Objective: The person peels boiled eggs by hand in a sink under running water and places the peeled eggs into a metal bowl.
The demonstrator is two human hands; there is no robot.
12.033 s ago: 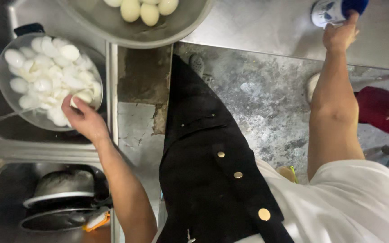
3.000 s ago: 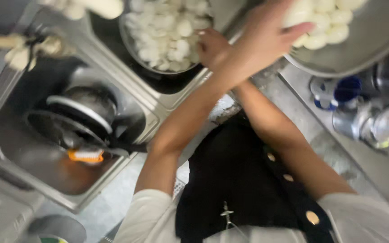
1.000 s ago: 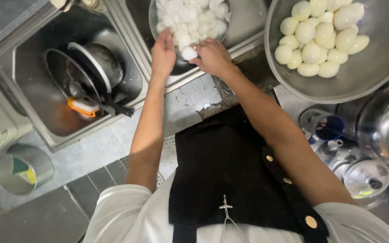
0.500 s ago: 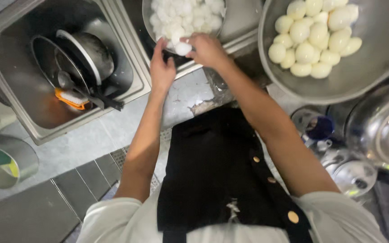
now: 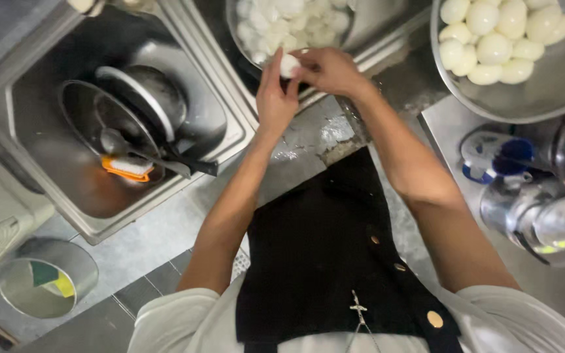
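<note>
Both hands meet over the near rim of a metal bowl (image 5: 235, 19) full of white eggs (image 5: 295, 19) that sits in the right sink basin. My left hand (image 5: 273, 98) and my right hand (image 5: 327, 68) together hold one white egg (image 5: 289, 64) between their fingertips. A second, larger metal bowl (image 5: 544, 91) at the top right holds several smooth pale eggs (image 5: 498, 39).
The left sink basin (image 5: 53, 176) contains stacked pans, a lid and an orange scrub brush (image 5: 125, 168). Metal pots with lids (image 5: 544, 216) and a blue-and-white container (image 5: 492, 157) stand at the right. A round bin (image 5: 44, 278) is on the floor at lower left.
The view has shifted slightly. My hands have drawn back a little from the egg pile to the bowl's near rim, both now closed around a single egg.
</note>
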